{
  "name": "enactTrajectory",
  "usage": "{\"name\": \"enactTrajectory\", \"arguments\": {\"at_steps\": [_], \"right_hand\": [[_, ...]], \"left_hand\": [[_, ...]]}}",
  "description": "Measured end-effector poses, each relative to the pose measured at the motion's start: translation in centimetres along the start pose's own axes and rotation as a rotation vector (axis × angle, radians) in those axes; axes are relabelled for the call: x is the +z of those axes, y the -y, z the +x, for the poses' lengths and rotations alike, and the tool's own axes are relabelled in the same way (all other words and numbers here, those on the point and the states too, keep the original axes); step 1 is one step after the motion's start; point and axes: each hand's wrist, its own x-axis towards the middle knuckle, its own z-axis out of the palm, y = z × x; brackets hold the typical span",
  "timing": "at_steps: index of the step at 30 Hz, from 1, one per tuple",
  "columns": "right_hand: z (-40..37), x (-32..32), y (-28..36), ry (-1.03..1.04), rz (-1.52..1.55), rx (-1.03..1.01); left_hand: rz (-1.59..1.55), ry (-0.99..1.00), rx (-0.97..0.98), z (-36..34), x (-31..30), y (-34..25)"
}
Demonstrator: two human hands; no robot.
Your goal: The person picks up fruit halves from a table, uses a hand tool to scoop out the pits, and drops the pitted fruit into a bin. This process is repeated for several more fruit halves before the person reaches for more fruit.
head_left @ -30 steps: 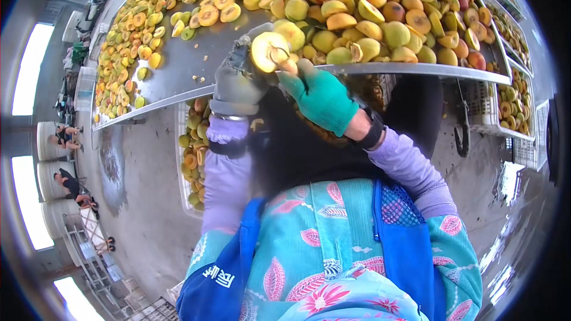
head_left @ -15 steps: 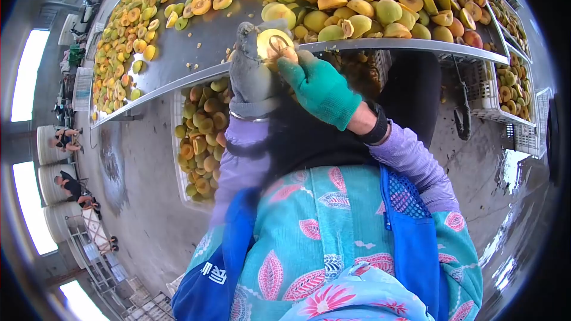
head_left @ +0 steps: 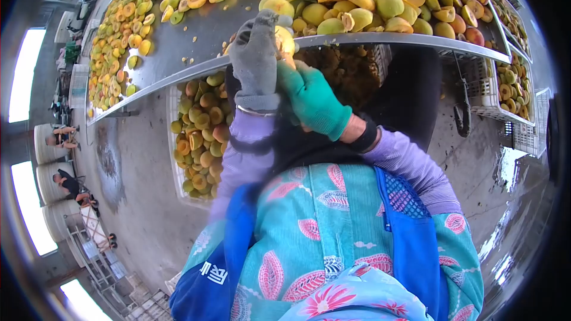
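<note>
- The left hand [head_left: 256, 62], in a grey glove, is raised above the front edge of the tabletop [head_left: 196, 38]. Its fingers are closed around a peach half [head_left: 285, 40].
- The peach half sits at the right side of the left hand, against the gloved fingers. Only a pale yellow strip of it shows past the glove.
- The right hand [head_left: 313, 100], in a green glove, lies just below and to the right of the peach half. Its fingertips meet the fruit and the left hand.
- The right-hand fingers are curled. Whether they grip anything cannot be told, because the glove hides the palm side.
- Both hands are held over the gap between the tabletop edge and the person's body, not resting on the metal surface.
- A dense pile of whole peaches [head_left: 369, 0] covers the tabletop directly behind the hands and to their right.
- Cut halves [head_left: 119, 30] are spread along the left stretch of the tabletop, well apart from the hands.
- A white crate [head_left: 173, 142] filled with fruit stands on the floor [head_left: 137, 214] below the tabletop, to the left of the left forearm.
- A second crate [head_left: 380, 59] holding dark brown scraps sits under the tabletop edge, behind the right hand.
- Further crates of fruit [head_left: 511, 83] stand at the far right.
</note>
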Motion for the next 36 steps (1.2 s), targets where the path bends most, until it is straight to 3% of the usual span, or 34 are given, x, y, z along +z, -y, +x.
{"name": "enactTrajectory", "arguments": {"at_steps": [1, 2, 3, 4, 5, 6, 7, 8, 10, 13, 14, 17, 18, 19, 21, 22, 25, 27, 29, 31, 33, 34, 36], "right_hand": [[-0.1, 0.0, -0.3, 0.007, 0.005, -0.018], [-0.3, 0.0, 0.1, 0.01, 0.007, -0.044], [-0.4, 0.2, 0.8, 0.01, 0.007, -0.071], [-1.1, 0.4, 1.6, -0.036, 0.075, 0.135], [-1.3, 0.9, 1.4, -0.051, 0.215, 0.132], [-1.2, 1.4, 1.1, -0.061, 0.351, 0.129], [-1.0, 1.8, 0.8, -0.064, 0.485, 0.123], [-0.4, 1.7, 0.1, -0.048, 0.411, 0.045], [0.1, 1.0, -1.8, -0.036, 0.28, -0.103], [-0.4, 0.9, 0.2, -0.132, 0.073, -0.169], [-0.3, 0.5, 0.3, -0.075, 0.051, -0.09], [-1.2, -0.9, 0.3, 0.09, 0.023, 0.107], [-1.4, -0.8, 1.0, 0.131, 0.059, 0.102], [-1.6, -0.6, 1.5, 0.175, 0.099, 0.095], [-1.4, -0.2, 1.7, 0.299, 0.492, 0.182], [-1.4, -0.2, 1.6, 0.358, 0.694, 0.236], [-1.1, -1.4, 0.3, 0.616, 1.132, 0.369], [-1.4, -1.1, 1.0, 0.658, 1.178, 0.321], [-1.8, -0.8, 1.7, 0.57, 0.944, 0.277], [-2.4, -1.2, 1.5, 0.539, 0.966, 0.276], [-2.6, -1.7, 1.0, 0.646, 1.139, 0.238], [-2.7, -2.0, 0.7, 0.672, 1.208, 0.275], [-2.6, -2.4, 0.4, 0.717, 1.348, 0.322]], "left_hand": [[0.046, -0.006, 0.056, -0.2, -0.2, 0.3], [-0.077, 0.043, -0.08, -0.5, 0.2, -0.9], [0.07, 0.216, -0.052, -0.1, -0.5, -0.8], [0.213, 0.383, -0.024, 0.9, -1.7, -0.4], [0.353, 0.541, 0.003, 1.8, -2.2, 0.1], [0.118, 0.533, -0.382, 3.3, -2.0, 0.4], [0.356, 0.61, -0.207, 3.3, -2.2, 0.2], [0.602, 0.681, -0.031, 3.5, -2.0, -0.4], [0.846, 0.67, 0.146, 3.6, -1.1, -1.1], [0.61, 0.323, -0.091, 2.4, 0.1, -2.0], [0.619, 0.42, -0.035, 2.4, -0.3, -1.4], [0.718, 0.825, -0.221, 3.8, -1.4, -0.6], [0.494, 0.914, 0.099, 3.6, -1.9, -0.1], [0.459, 0.821, 0.104, 3.4, -2.1, -0.1], [0.4, 0.632, 0.131, 2.9, -1.7, -1.5], [0.091, 0.652, -0.3, 3.1, -1.8, -0.9], [-0.101, 0.547, -0.268, 1.9, -1.4, 2.2], [-0.384, 0.603, -0.252, 1.9, -1.4, 4.2], [-0.672, 0.719, -0.177, 1.5, -0.8, 4.1], [-0.722, 0.614, -0.278, 0.9, 0.3, 4.3], [-0.739, 0.516, -0.375, 0.3, 1.5, 5.0], [-0.72, 0.42, -0.288, -0.3, 2.3, 5.5], [-0.573, 0.267, -0.303, -1.1, 1.9, 4.7]]}}
